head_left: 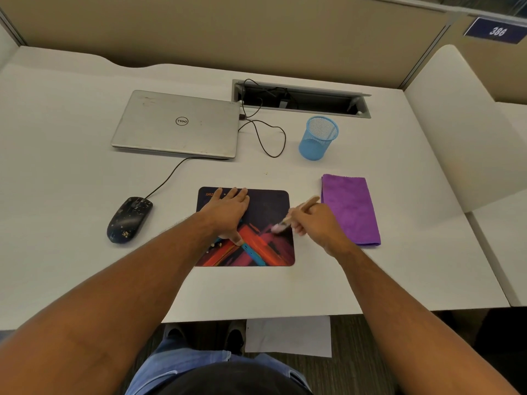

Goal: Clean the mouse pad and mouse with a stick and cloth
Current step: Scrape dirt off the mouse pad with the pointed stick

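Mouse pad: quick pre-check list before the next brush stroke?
1. Mouse pad pinned flat: ok, left hand lies spread on its far-left part.
2. Stick held: ok, right hand grips it, blurred tip on the pad's right side.
3. Debris left on the pad: not ok, pale specks near its left near edge.
4. Mouse cleaned: not ok, speckled, lying left of the pad.
5. Cloth ready: ok, folded on the desk, right of the pad.
6. Mouse cable clear of the pad: ok.
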